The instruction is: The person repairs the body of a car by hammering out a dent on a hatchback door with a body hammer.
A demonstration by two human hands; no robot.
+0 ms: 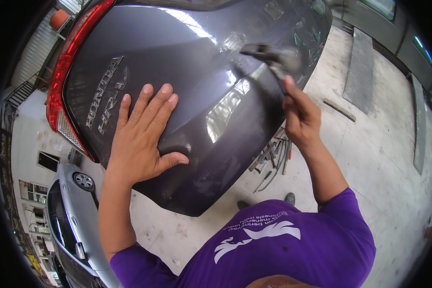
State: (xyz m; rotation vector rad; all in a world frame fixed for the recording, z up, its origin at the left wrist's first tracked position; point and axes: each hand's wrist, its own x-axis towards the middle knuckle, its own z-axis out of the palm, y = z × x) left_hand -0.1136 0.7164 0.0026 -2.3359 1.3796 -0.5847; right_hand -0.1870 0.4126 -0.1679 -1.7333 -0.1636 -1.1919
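Note:
A dark grey car tailgate point(192, 81) fills the middle of the view, glossy with bright reflections and raised metal lettering at its left. My left hand point(141, 137) lies flat on the panel beside that lettering, fingers spread and holding nothing. In my right hand point(302, 115), fingers wrap round the handle of a hammer point(269, 54). Its dark head is partly smeared by motion and shows over the right part of the panel. Whether the head touches the panel I cannot tell.
A red tail light point(65, 79) borders the panel at the left. Several hand tools point(276, 156) lie on the pale concrete floor point(355, 158) beneath its near edge. Flat metal plates point(360, 69) and a short bar point(340, 110) are at right. A silver car point(74, 216) stands lower left.

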